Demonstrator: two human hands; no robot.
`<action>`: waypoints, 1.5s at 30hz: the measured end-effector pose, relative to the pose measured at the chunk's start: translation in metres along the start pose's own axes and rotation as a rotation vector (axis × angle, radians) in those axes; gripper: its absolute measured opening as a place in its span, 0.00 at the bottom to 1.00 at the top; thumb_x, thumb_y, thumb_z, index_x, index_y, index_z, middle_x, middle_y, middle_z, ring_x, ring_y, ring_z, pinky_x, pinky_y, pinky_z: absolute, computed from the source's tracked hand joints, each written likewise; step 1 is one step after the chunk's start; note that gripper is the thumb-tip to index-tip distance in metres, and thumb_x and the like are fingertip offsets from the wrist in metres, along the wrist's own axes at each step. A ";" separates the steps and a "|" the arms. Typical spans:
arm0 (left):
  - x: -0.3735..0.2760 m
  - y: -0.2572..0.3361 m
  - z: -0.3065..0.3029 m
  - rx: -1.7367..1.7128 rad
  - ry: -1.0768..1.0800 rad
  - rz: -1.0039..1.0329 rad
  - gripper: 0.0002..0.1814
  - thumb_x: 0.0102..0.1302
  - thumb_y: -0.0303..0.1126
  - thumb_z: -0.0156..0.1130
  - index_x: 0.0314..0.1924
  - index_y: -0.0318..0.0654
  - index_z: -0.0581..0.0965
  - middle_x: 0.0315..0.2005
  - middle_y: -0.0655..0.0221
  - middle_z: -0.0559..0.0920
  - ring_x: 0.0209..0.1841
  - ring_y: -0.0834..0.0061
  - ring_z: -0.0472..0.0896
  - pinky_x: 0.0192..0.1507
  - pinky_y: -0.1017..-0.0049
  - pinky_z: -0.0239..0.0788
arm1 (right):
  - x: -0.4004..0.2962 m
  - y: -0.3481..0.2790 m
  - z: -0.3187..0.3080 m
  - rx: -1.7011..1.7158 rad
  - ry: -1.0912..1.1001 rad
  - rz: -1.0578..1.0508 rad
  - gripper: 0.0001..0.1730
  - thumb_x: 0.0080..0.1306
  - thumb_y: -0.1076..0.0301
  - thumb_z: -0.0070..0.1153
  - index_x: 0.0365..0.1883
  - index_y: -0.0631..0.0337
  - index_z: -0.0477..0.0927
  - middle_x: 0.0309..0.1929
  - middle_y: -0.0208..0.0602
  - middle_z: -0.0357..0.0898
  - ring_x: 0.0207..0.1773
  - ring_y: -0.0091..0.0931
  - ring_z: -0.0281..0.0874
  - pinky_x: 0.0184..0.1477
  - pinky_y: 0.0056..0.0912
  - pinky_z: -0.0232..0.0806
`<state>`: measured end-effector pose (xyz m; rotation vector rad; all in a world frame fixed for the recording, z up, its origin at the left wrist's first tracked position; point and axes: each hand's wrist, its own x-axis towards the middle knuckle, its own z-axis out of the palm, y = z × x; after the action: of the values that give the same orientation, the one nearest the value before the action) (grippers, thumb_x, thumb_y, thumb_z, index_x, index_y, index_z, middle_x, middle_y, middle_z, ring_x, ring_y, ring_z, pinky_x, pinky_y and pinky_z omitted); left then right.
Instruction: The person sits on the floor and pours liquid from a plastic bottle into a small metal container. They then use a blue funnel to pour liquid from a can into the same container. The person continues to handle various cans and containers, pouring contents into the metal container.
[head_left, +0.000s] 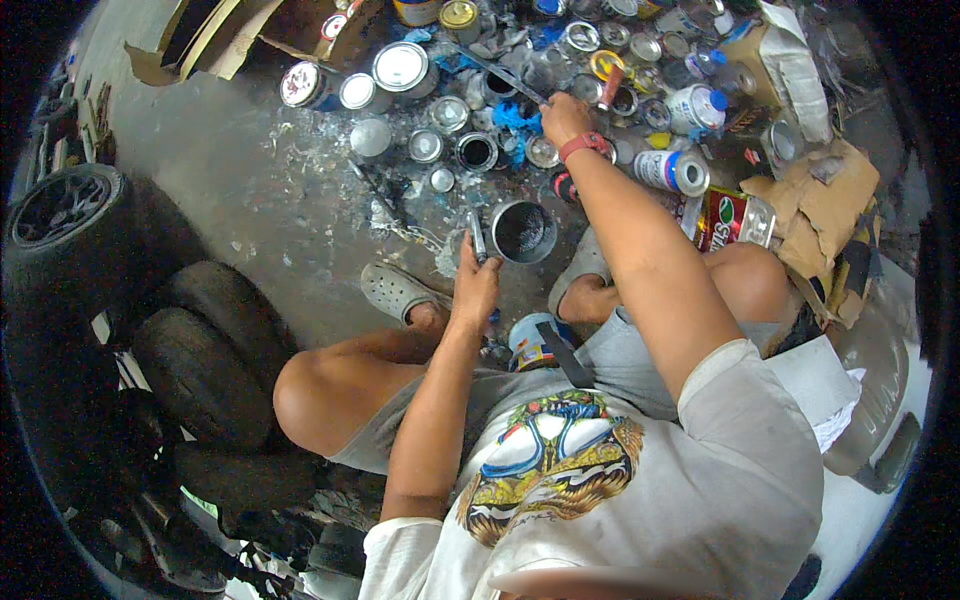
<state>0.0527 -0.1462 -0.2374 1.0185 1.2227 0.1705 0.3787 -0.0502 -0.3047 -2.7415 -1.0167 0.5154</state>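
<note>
My left hand (478, 283) is closed around the handle of a small metal tool (475, 232), whose kind I cannot tell, just left of an open metal can (525, 232) with a dark, wet-looking inside. Reaching forward among the cans, my right hand (564, 118) grips one end of a long, flat metal strip (501, 72), which slants up and to the left. Blue crumpled material (514, 120) lies beside that hand. Nearby stands an open can with dark contents (477, 151). A red-handled tool (612, 86) rests on containers to the right of my right hand.
Lidded paint cans (400, 67) and several jars crowd the stained floor ahead. A bottle with a blue cap (696, 109) and a can on its side (671, 172) are at the right, near torn cardboard (817, 202). Tyres (202, 375) stand at the left. A labelled can (534, 343) sits between my legs.
</note>
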 end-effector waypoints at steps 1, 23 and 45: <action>-0.004 0.007 0.000 0.016 -0.001 -0.031 0.44 0.71 0.29 0.59 0.83 0.40 0.53 0.70 0.48 0.74 0.70 0.58 0.74 0.71 0.67 0.62 | 0.001 0.007 0.010 -0.032 0.053 -0.049 0.17 0.67 0.54 0.66 0.49 0.54 0.89 0.50 0.48 0.89 0.56 0.49 0.84 0.61 0.54 0.72; 0.008 0.001 -0.007 -0.064 0.141 -0.072 0.39 0.70 0.32 0.60 0.80 0.42 0.60 0.49 0.59 0.82 0.44 0.68 0.77 0.47 0.68 0.70 | -0.133 -0.058 -0.217 1.170 0.330 -0.565 0.05 0.76 0.73 0.62 0.48 0.64 0.81 0.44 0.38 0.88 0.42 0.27 0.90 0.45 0.28 0.81; 0.012 -0.007 -0.006 0.106 0.101 0.113 0.44 0.66 0.36 0.64 0.80 0.31 0.61 0.64 0.48 0.79 0.60 0.59 0.81 0.58 0.62 0.73 | -0.305 -0.057 -0.245 0.377 -0.007 -0.796 0.10 0.68 0.73 0.65 0.47 0.58 0.89 0.46 0.42 0.90 0.47 0.40 0.89 0.49 0.41 0.79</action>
<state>0.0502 -0.1396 -0.2504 1.1843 1.2766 0.2494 0.2215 -0.2175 0.0170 -1.8060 -1.6676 0.4974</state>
